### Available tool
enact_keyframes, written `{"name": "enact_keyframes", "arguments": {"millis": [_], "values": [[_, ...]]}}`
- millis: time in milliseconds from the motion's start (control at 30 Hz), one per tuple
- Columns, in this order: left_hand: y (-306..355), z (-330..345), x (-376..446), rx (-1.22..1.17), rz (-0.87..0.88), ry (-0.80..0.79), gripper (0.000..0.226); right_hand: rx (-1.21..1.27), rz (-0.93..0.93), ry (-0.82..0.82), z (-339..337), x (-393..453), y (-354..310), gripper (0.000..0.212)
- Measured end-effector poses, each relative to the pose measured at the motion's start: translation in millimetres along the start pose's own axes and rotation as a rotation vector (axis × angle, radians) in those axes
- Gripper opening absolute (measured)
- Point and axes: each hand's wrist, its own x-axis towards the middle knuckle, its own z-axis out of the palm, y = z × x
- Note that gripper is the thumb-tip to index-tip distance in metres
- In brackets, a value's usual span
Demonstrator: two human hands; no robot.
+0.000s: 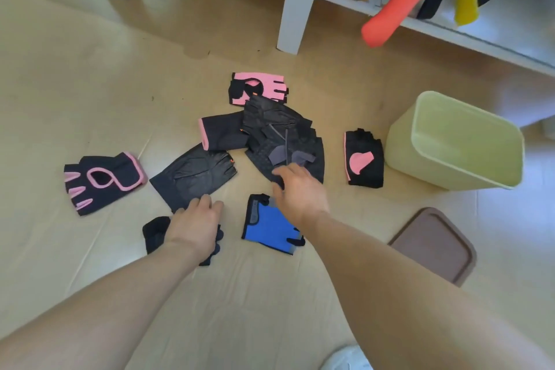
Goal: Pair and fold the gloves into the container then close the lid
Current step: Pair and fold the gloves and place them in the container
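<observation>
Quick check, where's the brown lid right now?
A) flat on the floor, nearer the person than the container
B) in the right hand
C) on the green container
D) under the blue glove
A: the brown lid lies flat on the floor, apart from the open green container and nearer the person; neither hand touches it.

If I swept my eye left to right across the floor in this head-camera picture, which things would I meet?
Black-and-pink glove → black leather glove → blue glove → black glove with pink patch → green container; the brown lid lies in front of the container.
</observation>
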Motion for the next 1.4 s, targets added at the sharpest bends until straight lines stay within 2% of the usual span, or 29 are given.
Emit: {"name": "enact_keyframes", "arguments": {"millis": [100,133,200,267,300,367,433,467,633,767,900,1000,1067,1233,1333,1400], "values": [[8,5,1,0.035,0.008,0.013,0.038,-0.107,0.048,0.503,-42,11,21,0.050],[10,6,0,0.048,0.012,-0.001,0.032,-0.119,0.135,0.613,-59,14,32,0.059],[13,6,-5,0.034,0.014,-0.001,0.022,-0.092,0.372,0.676,-90,16,57,0.075],[18,3,-10,-0.076,0.028,0.066,0.020,-0.090,0.610,0.573,-112,13,88,0.085],[22,0,-12,-0.138,0.049,0.114,0.021,-0.094,0.703,0.470,-117,9,103,0.081],[34,-8,-15,-0.259,0.092,0.211,0.020,-0.119,0.763,0.285,-122,-3,125,0.053],[47,-19,-18,-0.364,0.108,0.261,0.019,-0.184,0.662,0.226,-120,-17,137,0.025],[53,-22,-19,-0.393,0.115,0.276,0.018,-0.220,0.601,0.208,-117,-24,139,0.020],[74,-20,-26,-0.356,0.150,0.246,0.018,-0.435,0.434,0.099,-117,-60,134,0.019],[74,-19,-33,-0.338,0.172,0.206,0.014,-0.461,0.168,0.012,-113,-84,116,0.019],[68,-17,-36,-0.305,0.228,0.171,0.011,-0.443,-0.050,0.002,-100,-107,91,0.015],[64,-16,-41,-0.301,0.239,0.089,0.012,-0.425,-0.113,0.143,-97,-119,93,0.019],[63,-13,-44,-0.307,0.223,0.040,0.012,-0.423,-0.032,0.234,-101,-123,106,0.017],[58,-8,-57,-0.246,0.183,0.006,0.016,-0.519,0.216,0.181,-107,-141,141,0.033],[46,-6,-59,-0.342,0.142,0.022,0.035,-0.487,0.287,0.097,-98,-145,145,0.043],[36,-4,-60,-0.465,0.116,0.003,0.055,-0.485,0.252,0.167,-90,-145,137,0.052]]}}
